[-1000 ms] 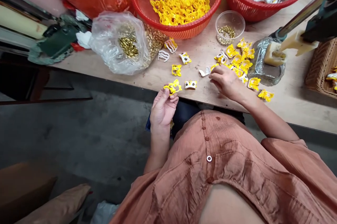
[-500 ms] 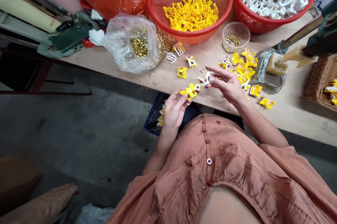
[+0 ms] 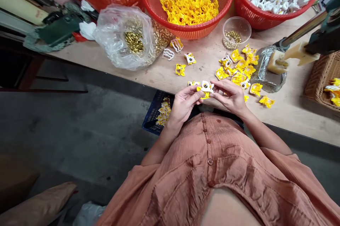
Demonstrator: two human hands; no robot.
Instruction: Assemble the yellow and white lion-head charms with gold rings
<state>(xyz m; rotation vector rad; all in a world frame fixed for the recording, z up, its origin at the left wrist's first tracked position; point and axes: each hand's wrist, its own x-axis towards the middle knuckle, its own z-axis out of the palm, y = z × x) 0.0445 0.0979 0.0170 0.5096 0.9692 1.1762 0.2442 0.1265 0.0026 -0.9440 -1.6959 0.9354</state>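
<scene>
Near the table's front edge, my left hand [image 3: 184, 103] pinches a yellow plastic piece [image 3: 205, 95] from the left. Over its top lies a white plastic piece [image 3: 205, 86] printed with eyes, which my right hand [image 3: 231, 95] grips at its right end. The two pieces touch; fingers cover part of both. Just behind my left fingers rests another yellow-and-white piece [image 3: 193, 83]. Further back lie a yellow piece [image 3: 180, 69], a white-and-yellow piece with an eye [image 3: 190, 58] and a white wavy piece [image 3: 168, 54].
Behind stand a red basket [image 3: 148, 10] of yellow parts, another basket [image 3: 268, 21] of white eye parts, a clear bag [image 3: 108, 41] of gold bits and a plastic cup [image 3: 237, 27]. Right are loose yellow pieces [image 3: 240, 65], a press [image 3: 301, 54] and a wicker basket [image 3: 318, 80].
The white eye piece, held apart in my right hand before, now sits against the yellow piece. My hands have come together. A yellow-and-white piece now shows behind my left fingers.
</scene>
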